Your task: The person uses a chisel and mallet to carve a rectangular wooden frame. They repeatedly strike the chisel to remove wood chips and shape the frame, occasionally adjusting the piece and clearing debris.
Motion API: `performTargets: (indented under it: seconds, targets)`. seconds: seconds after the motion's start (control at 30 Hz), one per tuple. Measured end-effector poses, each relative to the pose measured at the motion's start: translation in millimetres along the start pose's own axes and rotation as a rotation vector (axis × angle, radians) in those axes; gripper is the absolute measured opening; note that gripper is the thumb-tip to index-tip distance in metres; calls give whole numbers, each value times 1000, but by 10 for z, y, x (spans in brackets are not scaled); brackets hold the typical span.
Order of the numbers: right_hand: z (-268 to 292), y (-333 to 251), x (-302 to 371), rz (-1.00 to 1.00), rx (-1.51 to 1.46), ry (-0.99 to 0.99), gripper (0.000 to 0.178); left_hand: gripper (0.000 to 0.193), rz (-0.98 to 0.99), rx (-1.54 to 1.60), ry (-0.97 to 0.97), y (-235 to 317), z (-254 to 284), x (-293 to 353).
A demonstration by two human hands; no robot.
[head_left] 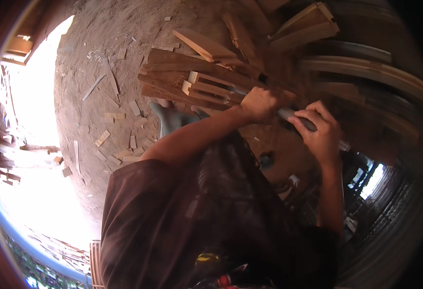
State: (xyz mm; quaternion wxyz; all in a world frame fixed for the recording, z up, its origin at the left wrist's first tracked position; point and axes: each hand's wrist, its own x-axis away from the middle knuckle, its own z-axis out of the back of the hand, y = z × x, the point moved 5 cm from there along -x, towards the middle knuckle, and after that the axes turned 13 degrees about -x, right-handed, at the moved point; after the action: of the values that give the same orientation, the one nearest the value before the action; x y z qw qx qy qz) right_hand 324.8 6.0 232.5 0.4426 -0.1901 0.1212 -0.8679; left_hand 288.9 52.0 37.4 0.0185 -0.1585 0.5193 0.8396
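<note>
My right hand (320, 127) is closed round a grey, rounded tool handle (308, 124). Just left of it, my left hand (260, 103) makes a fist at the right end of several narrow wooden strips (209, 89) with pale cut ends. What sits inside that fist is hidden; a short bit of greyish metal (239, 90) shows by its knuckles. The strips lie on a wide brown board (173, 65). The tool's working end cannot be made out.
A foot in a grey-green shoe (170, 118) stands below the board. Offcuts (103, 138) litter the dirt floor (86, 62). Loose planks (204, 44) and a box-like wooden piece (305, 31) lie beyond, with long boards (365, 67) at the right.
</note>
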Motion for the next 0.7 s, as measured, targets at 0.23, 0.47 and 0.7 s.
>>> performTargets:
  seconds: [0.23,0.47,0.7]
  targets:
    - [21,-536,-510,0,160,-199,27,46,123,78,110,-104,424,36]
    - [-305,741,263,-17,-120,93,31,36,104,-311,-288,-151,-395,59]
    - [-639,1281,401,-30,-210,71,34,40,108,-365,-317,-235,-595,32]
